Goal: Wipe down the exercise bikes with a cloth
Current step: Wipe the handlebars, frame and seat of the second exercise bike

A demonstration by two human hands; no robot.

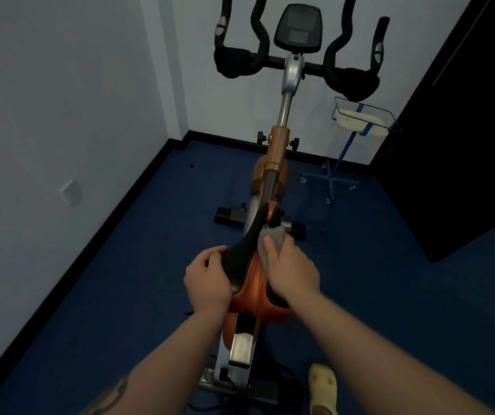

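We are on the saddle (pixel 247 265) of the exercise bike (pixel 276 151), near us. Our left hand (pixel 207 280) grips the saddle's left edge to steady it; our right hand (pixel 291 271) holds the grey cloth (pixel 270 238) against its right side. We judge handlebars (pixel 339 67), console (pixel 298 28) and frame remain.

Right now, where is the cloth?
In the head view, the grey cloth is under the right hand, pressed against the right side of the bike saddle.
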